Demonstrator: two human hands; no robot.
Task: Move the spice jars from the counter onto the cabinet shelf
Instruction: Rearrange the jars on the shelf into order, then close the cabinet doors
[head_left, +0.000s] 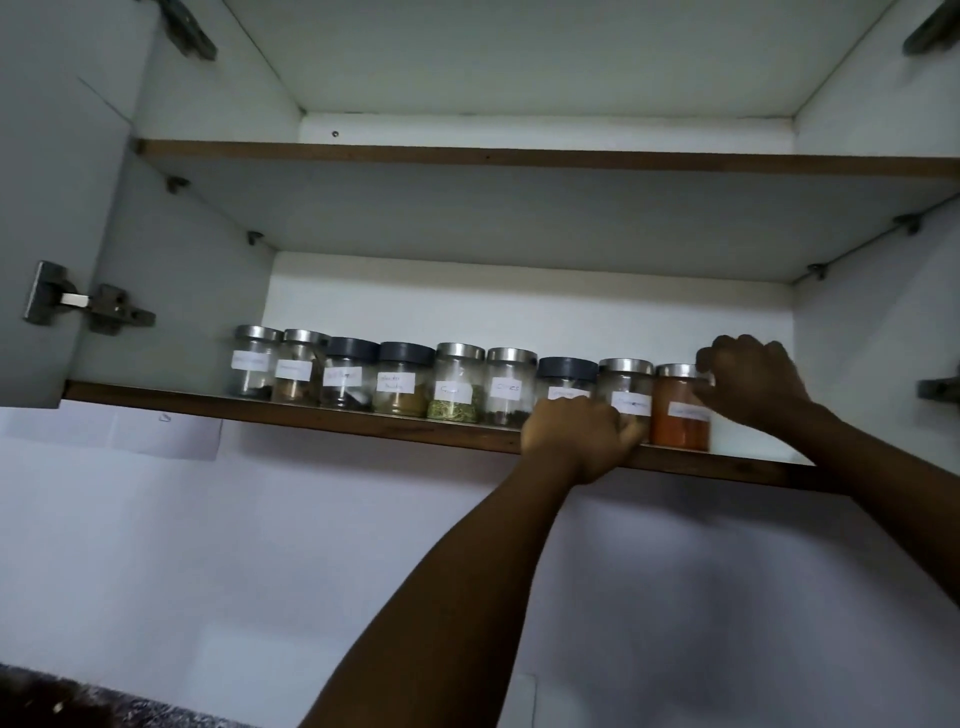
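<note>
Both arms reach up toward one o'clock. The left hand is curled into a loose fist, knuckles outward. The right hand, at two o'clock of it, has its fingers bent in a grip.

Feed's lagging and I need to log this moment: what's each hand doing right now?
Left hand: fingers curled closed at the shelf edge, in front of the jars; a grip cannot be told.
Right hand: fingers closed on the orange spice jar, at its lid.

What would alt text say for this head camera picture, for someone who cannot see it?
Two bare hands reach up to a row of nine labelled spice jars on the lower cabinet shelf: the right hand touches the lid of the orange-filled jar at the row's right end, and the left hand is closed in front of the neighbouring jars. The upper shelf shows nothing on it.
</note>
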